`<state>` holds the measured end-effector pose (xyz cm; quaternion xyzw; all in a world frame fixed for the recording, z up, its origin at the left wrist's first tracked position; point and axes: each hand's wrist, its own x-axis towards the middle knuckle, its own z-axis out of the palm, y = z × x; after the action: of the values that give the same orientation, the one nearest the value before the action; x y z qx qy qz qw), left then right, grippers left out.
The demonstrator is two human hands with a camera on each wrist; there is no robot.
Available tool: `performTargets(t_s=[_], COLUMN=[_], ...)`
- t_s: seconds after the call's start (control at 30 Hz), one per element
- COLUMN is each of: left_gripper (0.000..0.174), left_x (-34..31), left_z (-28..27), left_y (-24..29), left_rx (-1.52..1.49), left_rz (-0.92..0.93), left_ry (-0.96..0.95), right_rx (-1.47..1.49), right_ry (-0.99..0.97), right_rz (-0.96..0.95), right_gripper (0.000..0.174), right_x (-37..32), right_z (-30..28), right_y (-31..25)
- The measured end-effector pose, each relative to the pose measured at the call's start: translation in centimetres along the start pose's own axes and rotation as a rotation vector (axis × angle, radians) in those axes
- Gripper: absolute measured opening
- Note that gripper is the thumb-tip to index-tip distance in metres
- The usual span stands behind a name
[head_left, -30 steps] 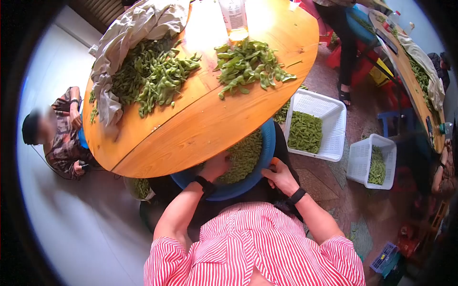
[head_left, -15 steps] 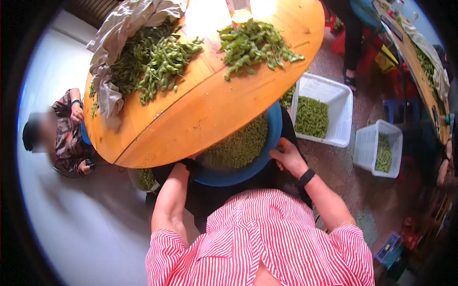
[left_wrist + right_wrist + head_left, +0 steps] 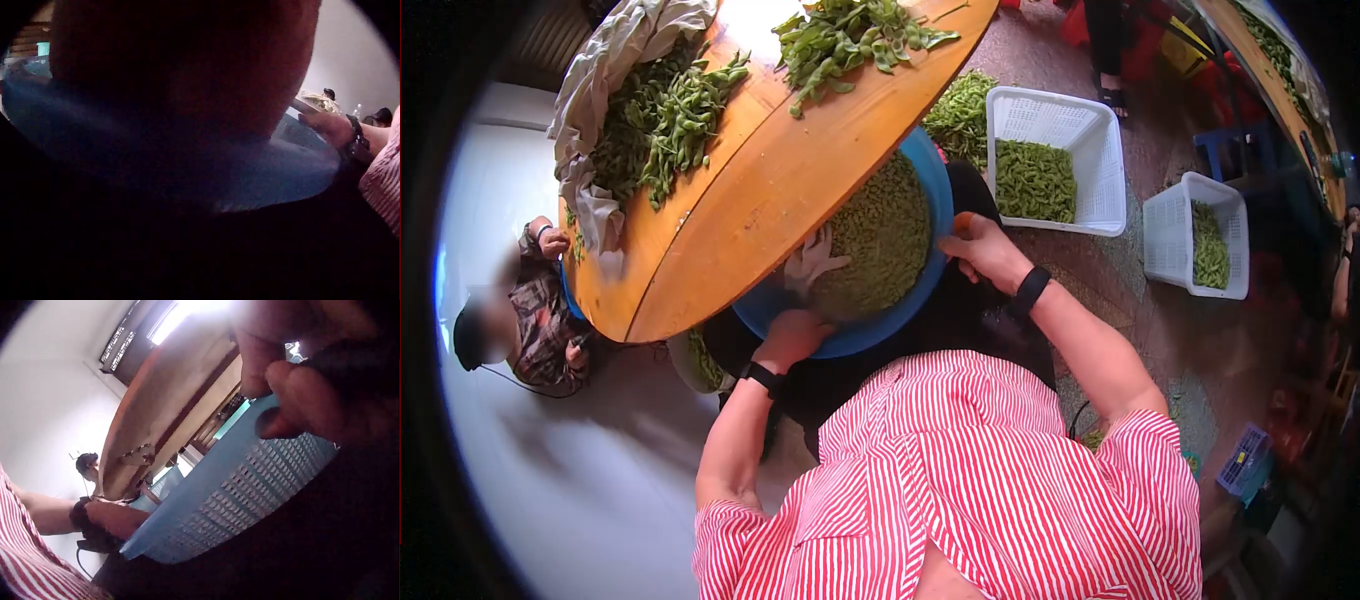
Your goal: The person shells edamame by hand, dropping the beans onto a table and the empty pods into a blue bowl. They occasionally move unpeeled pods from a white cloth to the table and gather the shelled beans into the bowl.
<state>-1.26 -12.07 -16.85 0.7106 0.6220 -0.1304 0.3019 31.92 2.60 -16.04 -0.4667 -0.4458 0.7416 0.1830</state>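
Observation:
A round blue plastic basket [image 3: 940,190] rests on the person's dark-clothed lap, partly under the wooden table's edge. Small shelled green beans [image 3: 880,240] fill much of it. My right hand [image 3: 987,250] pinches the basket's right rim between thumb and fingers. On the near-left rim, my left hand [image 3: 795,335] grips the edge, its fingertips hidden inside. Just past it, a pale glove-shaped thing [image 3: 815,262] lies on the beans. The right wrist view shows the perforated wall of the basket [image 3: 219,506] below the right hand [image 3: 312,400].
Over the basket's far side juts the wooden table [image 3: 740,190], with two heaps of soybean pods [image 3: 685,125] and a pale cloth [image 3: 580,120]. White baskets [image 3: 1100,180] holding green pods stand on the floor at right. Another person [image 3: 540,330] sits at far left.
My left hand has come out from under the table edge to the near-left rim. The pale glove-shaped thing now shows inside. My right hand stays at the right rim while the head view shifts.

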Motion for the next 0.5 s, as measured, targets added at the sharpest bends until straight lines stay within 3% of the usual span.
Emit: performTargets(t_s=[0.07,0.17,0.23,0.3,0.33,0.4,0.43,0.5], left_gripper=[0.032,0.031,0.031,0.031,0.031,0.032,0.032,0.032], left_x=[0.1,-0.1,1.2,2.3,3.2,4.8,5.2,5.8], left_z=[0.1,-1.5,-2.6,-4.2,-4.4,-4.4,-4.0,-3.6], left_y=[1.7,3.5,3.2,3.9,3.1,0.9,0.6,0.2], left_rx=[0.07,-0.07,-0.141,-0.105,-0.104,0.248,0.247,-0.057], left_rz=[-0.002,-0.04,-0.167,-0.169,-0.168,0.181,0.187,-0.259], left_ry=[-0.054,-0.083,0.074,0.349,0.339,0.59,0.577,0.321], right_rx=[-0.027,-0.054,-0.048,-0.035,-0.042,-0.039,-0.034,-0.018], right_ry=[0.006,0.0,-0.013,-0.024,-0.027,-0.022,-0.029,-0.029], right_rz=[-0.003,0.006,0.004,0.01,0.009,0.016,0.012,0.017], right_gripper=[0.028,0.029,0.03,0.03,0.034,0.039,0.038,0.038], right_x=[-0.3,-0.8,-0.5,-0.2,-0.2,0.0,0.0,-0.2], right_z=[-0.7,-1.1,-1.3,-1.3,-1.4,-1.5,-1.5,-1.5], right_y=[-0.3,-0.8,-0.5,0.0,0.0,0.4,0.7,1.0])
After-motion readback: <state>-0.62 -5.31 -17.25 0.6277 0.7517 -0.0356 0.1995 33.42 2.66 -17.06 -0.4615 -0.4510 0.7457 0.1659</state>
